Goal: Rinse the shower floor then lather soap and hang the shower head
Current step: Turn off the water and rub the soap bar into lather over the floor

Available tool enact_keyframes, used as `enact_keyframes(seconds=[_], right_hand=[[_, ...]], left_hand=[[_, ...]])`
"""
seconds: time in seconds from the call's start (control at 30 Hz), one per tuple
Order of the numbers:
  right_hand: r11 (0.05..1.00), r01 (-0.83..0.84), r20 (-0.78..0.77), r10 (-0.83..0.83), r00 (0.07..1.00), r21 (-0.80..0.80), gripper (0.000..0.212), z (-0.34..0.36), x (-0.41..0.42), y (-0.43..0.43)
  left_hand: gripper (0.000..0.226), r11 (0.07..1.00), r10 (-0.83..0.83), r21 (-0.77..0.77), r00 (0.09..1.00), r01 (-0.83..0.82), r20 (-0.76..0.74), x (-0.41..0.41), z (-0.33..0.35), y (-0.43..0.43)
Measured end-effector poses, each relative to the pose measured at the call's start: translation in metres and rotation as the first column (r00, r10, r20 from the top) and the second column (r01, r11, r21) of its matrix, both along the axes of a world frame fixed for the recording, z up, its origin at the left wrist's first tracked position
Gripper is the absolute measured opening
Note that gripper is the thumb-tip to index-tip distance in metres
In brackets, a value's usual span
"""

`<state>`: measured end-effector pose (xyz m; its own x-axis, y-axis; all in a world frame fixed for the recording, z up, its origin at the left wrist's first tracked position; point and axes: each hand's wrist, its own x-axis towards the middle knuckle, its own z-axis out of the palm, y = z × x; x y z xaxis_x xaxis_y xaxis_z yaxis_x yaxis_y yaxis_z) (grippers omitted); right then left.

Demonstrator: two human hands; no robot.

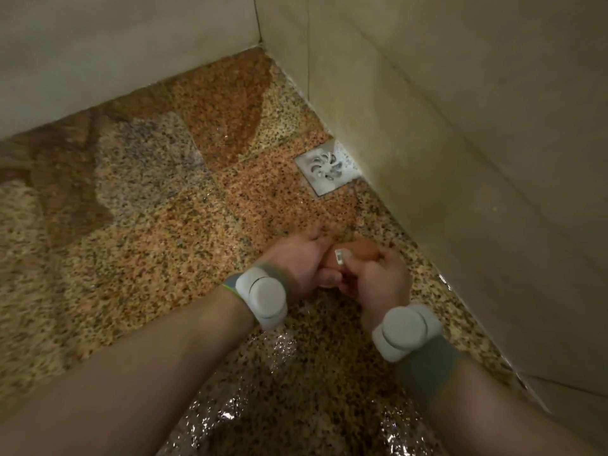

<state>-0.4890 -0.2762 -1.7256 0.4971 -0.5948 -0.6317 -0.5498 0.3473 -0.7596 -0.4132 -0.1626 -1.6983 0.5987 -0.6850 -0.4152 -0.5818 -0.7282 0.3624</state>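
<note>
My left hand (301,258) and my right hand (378,274) are pressed together low over the speckled granite shower floor (148,199). Between them sits an orange-brown bar of soap (360,249), with only its top edge showing past my right fingers. Both hands wrap around it. The floor is wet, with glints of water near the bottom of the view. A grey sensor band is strapped on each wrist. The shower head is out of view.
A square metal floor drain (325,166) lies just beyond my hands, against the right wall. Beige tiled walls (460,110) meet in a corner at the top centre. Darker wet patches mark the floor toward the far corner.
</note>
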Motion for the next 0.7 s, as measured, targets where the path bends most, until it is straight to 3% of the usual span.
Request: enact_keyframes(seconds=[0.13,0.4,0.53,0.6,0.67,0.7], right_hand=[[1.0,-0.007,0.023,0.006,1.0,0.018,0.03,-0.012,0.005,0.01],[0.999,-0.026,0.128,0.031,0.991,-0.041,0.031,-0.038,0.074,-0.005],[0.986,-0.148,0.126,0.157,0.979,-0.082,0.029,-0.036,0.109,-0.027],[0.988,-0.156,0.167,0.151,0.974,0.021,0.026,-0.025,0.113,-0.03],[0.971,-0.081,0.203,0.035,0.979,0.225,0.018,-0.01,0.093,-0.021],[0.968,-0.057,0.193,0.008,0.981,0.246,0.02,-0.005,0.073,-0.015]], left_hand=[[0.056,0.999,0.031,0.016,0.999,-0.031,0.016,0.005,-0.008,0.006],[0.048,0.979,0.184,-0.108,0.98,-0.175,0.079,0.059,-0.027,-0.009],[0.043,0.963,0.257,-0.116,0.958,-0.243,0.125,0.081,-0.021,-0.025],[0.043,0.969,0.242,-0.078,0.96,-0.233,0.14,0.083,-0.013,-0.03],[0.046,0.981,0.19,-0.059,0.969,-0.183,0.156,0.07,-0.003,-0.024],[0.049,0.989,0.143,-0.066,0.976,-0.134,0.161,0.056,0.0,-0.018]])
